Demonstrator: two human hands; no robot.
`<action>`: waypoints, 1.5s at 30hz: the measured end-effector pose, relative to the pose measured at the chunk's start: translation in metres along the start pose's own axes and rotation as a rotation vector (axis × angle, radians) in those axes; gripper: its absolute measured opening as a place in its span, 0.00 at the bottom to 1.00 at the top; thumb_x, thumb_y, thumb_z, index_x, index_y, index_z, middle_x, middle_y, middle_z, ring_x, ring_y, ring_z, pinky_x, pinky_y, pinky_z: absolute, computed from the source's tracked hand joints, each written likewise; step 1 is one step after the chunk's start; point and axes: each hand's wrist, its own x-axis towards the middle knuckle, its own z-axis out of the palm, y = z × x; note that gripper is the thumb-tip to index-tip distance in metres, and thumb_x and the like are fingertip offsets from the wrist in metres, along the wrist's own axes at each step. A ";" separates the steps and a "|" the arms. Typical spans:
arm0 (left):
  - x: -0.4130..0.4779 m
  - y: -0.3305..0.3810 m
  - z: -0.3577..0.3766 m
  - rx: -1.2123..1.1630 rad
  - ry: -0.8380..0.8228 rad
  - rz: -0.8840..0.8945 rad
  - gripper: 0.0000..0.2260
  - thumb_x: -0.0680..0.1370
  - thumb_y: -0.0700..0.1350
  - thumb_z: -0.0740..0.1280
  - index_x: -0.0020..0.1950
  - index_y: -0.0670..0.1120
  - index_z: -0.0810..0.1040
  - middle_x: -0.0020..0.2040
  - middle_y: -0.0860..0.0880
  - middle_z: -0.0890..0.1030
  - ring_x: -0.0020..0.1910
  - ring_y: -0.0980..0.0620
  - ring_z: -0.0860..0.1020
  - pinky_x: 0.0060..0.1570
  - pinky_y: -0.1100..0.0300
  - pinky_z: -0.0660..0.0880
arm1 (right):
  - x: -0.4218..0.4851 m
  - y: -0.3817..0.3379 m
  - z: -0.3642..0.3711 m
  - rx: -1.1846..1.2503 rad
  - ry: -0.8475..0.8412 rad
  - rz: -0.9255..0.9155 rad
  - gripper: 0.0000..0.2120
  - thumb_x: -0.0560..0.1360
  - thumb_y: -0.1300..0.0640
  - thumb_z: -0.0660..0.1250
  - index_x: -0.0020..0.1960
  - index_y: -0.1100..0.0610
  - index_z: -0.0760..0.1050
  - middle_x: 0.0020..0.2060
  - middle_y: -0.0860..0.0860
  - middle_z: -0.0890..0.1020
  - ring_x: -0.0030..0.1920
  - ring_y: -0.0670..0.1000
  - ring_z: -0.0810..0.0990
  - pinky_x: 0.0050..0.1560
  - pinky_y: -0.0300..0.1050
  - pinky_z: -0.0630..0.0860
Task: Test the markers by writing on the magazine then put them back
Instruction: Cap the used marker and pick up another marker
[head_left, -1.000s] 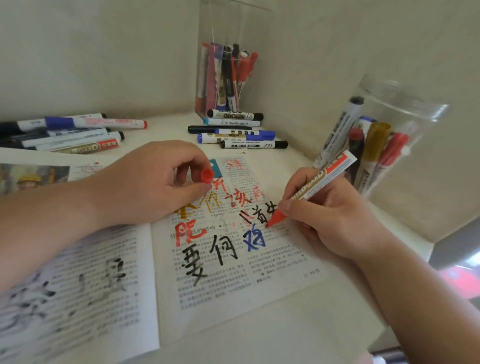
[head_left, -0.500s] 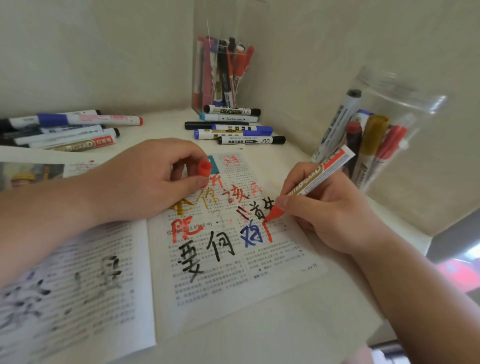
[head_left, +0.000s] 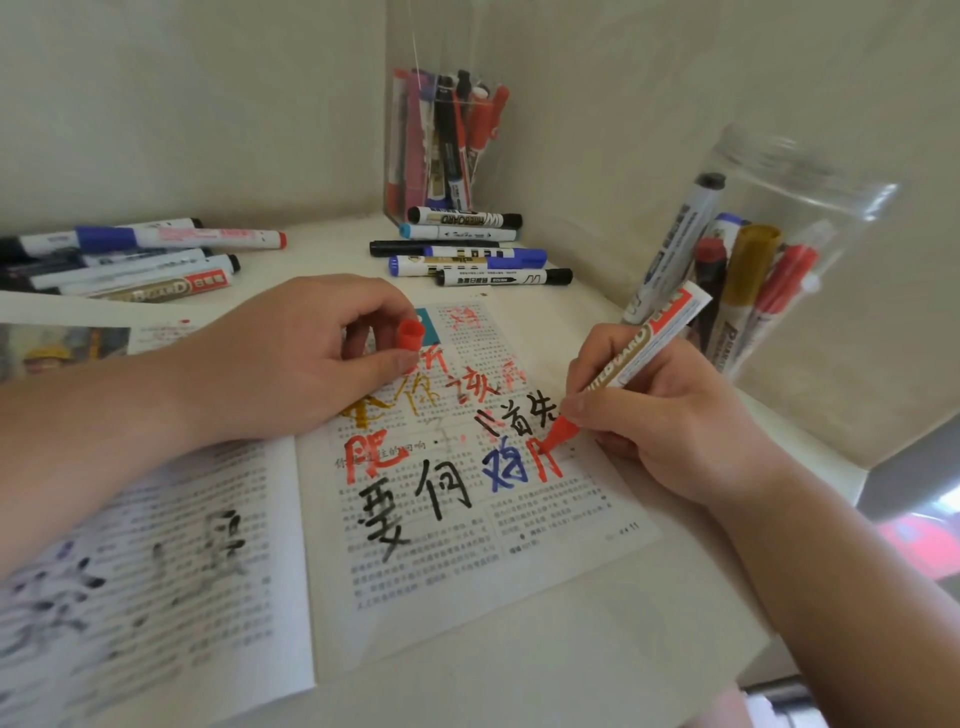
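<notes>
An open magazine (head_left: 467, 587) lies on the white table, its right page covered in red, gold, blue and black handwriting. My right hand (head_left: 670, 415) grips a red whiteboard marker (head_left: 639, 358) with its tip on the page, beside fresh red strokes to the right of a blue character. My left hand (head_left: 291, 358) rests on the upper part of the page and pinches the marker's red cap (head_left: 410, 333) between thumb and fingers.
Several loose markers lie at the back left (head_left: 130, 260) and back centre (head_left: 467, 249). A clear square holder (head_left: 447, 140) with markers stands in the corner. A clear round jar (head_left: 753, 270) with markers leans at the right. The table edge (head_left: 831, 499) runs behind my right wrist.
The red tip has drawn new vertical red strokes next to the blue character and moved slightly down and right. My left hand with the cap has stayed in place.
</notes>
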 end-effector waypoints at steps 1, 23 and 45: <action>0.000 0.000 0.000 0.003 -0.001 0.000 0.06 0.75 0.53 0.73 0.50 0.59 0.79 0.40 0.58 0.78 0.42 0.57 0.75 0.37 0.70 0.69 | 0.000 0.001 0.000 -0.023 0.005 0.000 0.04 0.67 0.68 0.67 0.38 0.65 0.72 0.25 0.50 0.78 0.24 0.42 0.75 0.27 0.30 0.68; 0.000 0.000 0.000 -0.029 -0.011 0.005 0.06 0.75 0.54 0.72 0.48 0.62 0.77 0.42 0.58 0.79 0.42 0.56 0.76 0.37 0.66 0.70 | 0.000 0.000 -0.008 -0.143 0.044 -0.024 0.05 0.67 0.66 0.69 0.38 0.66 0.73 0.25 0.49 0.78 0.25 0.42 0.74 0.28 0.31 0.68; 0.001 0.001 0.000 -0.012 -0.021 0.004 0.05 0.75 0.54 0.72 0.48 0.62 0.77 0.45 0.64 0.78 0.42 0.57 0.75 0.37 0.69 0.69 | 0.001 0.002 -0.006 -0.359 0.214 -0.126 0.06 0.66 0.61 0.70 0.35 0.62 0.74 0.28 0.59 0.78 0.30 0.63 0.75 0.32 0.50 0.71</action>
